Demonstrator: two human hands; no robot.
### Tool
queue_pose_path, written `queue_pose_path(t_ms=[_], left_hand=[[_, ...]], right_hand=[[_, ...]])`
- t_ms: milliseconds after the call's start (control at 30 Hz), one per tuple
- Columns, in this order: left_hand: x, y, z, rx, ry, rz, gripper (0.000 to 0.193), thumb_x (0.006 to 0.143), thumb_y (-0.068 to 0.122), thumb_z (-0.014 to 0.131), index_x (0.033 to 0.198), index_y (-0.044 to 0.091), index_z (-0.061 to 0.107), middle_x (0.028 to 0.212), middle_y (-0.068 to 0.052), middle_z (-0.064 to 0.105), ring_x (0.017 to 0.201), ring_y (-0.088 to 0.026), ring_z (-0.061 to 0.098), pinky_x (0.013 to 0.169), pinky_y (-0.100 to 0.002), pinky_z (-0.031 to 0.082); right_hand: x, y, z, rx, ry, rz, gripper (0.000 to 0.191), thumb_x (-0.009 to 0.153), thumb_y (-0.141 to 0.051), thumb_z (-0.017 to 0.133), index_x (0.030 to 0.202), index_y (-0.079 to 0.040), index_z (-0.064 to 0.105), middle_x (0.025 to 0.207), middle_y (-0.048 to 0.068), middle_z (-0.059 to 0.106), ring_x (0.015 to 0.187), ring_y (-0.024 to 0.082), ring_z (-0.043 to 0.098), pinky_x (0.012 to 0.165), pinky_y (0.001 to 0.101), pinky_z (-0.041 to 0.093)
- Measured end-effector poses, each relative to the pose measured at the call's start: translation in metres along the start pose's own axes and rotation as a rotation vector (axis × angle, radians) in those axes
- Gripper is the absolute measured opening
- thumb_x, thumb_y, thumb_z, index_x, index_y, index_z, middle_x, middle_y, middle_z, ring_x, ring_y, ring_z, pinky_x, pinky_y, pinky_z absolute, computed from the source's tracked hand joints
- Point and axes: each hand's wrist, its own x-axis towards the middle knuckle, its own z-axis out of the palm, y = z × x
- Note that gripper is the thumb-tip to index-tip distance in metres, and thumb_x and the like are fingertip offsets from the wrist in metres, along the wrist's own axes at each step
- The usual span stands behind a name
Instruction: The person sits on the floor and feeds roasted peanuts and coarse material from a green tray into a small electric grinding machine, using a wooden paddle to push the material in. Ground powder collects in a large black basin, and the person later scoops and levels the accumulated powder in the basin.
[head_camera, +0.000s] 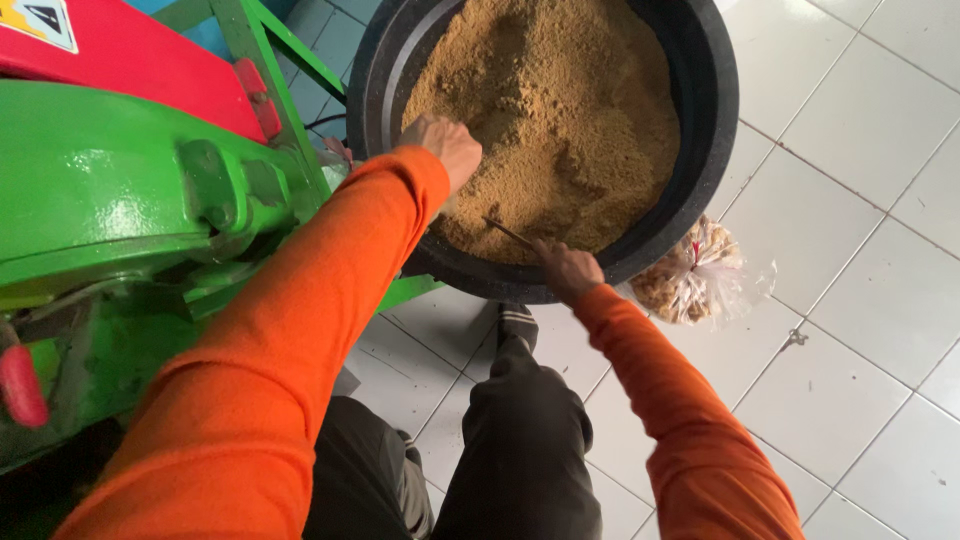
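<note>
My left hand (447, 146) is clenched in the brown meal (560, 110) heaped in the black tub (712, 110); my right hand (566, 270) grips a thin stick (508, 233), poking its edge. Tub looks nearly full.

A: Light? Bright, even daylight; white floor tiles (840, 200) nearly washed out top right.
B: Glare on green machine housing (100, 170). Soft shadow under black tub (700, 120). Near orange sleeve (260, 400) slightly soft.

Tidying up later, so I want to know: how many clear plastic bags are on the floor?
1. The clear plastic bag of brownish pieces lies on the white tiled floor, against the right side of the black tub. Others may be hidden behind the tub or the green machine.
</note>
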Motion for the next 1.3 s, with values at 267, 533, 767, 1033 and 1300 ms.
queue_pose_path(t_ms=[267,533,767,1033,1300], left_hand=[[0.026,-0.008,0.027,-0.314,0.432,0.107,0.011,0.084,0.018,0.078,0.092,0.011,0.077,0.103,-0.014,0.067,0.088,-0.034,0.068,0.077,-0.051,0.055],[0.045,-0.009,0.053,-0.264,0.321,0.039,0.015,0.083,0.008,0.075,0.097,0.004,0.076,0.097,-0.02,0.07,0.087,-0.03,0.069,0.077,-0.042,0.061],[0.028,0.0,0.029,-0.032,0.249,0.062,0.038,0.071,0.019,0.086,0.098,0.001,0.068,0.091,-0.013,0.064,0.085,-0.025,0.062,0.081,-0.042,0.057],[0.006,-0.002,0.0,-0.184,0.18,0.037,0.056,0.076,0.045,0.088,0.1,-0.002,0.069,0.089,-0.015,0.065,0.084,-0.027,0.066,0.093,-0.048,0.055],[0.016,0.004,0.01,-0.153,0.156,0.022,0.024,0.094,0.005,0.064,0.118,0.006,0.059,0.086,-0.014,0.069,0.078,-0.027,0.069,0.087,-0.047,0.057]], right_hand=[[0.068,0.033,-0.054,0.081,0.152,0.315,0.039,0.109,-0.021,0.045,0.146,-0.023,0.054,0.094,0.017,0.075,0.083,0.037,0.074,0.067,0.0508,0.056],[-0.015,0.063,-0.093,0.349,0.197,0.295,0.033,0.098,-0.039,0.059,0.126,-0.025,0.07,0.087,0.016,0.074,0.081,0.035,0.071,0.076,0.0485,0.055],[-0.045,0.085,-0.115,0.546,0.38,-0.132,0.022,0.093,-0.019,0.078,0.114,-0.01,0.078,0.089,0.01,0.066,0.078,0.023,0.067,0.068,0.0345,0.054],[-0.046,0.093,-0.151,0.646,0.383,-0.192,0.016,0.092,-0.017,0.08,0.105,-0.008,0.078,0.089,0.004,0.071,0.073,0.012,0.068,0.061,0.0274,0.056],[-0.079,0.12,-0.175,0.587,0.414,-0.154,0.017,0.091,-0.017,0.081,0.104,-0.006,0.079,0.09,0.006,0.073,0.074,0.014,0.068,0.064,0.027,0.054]])
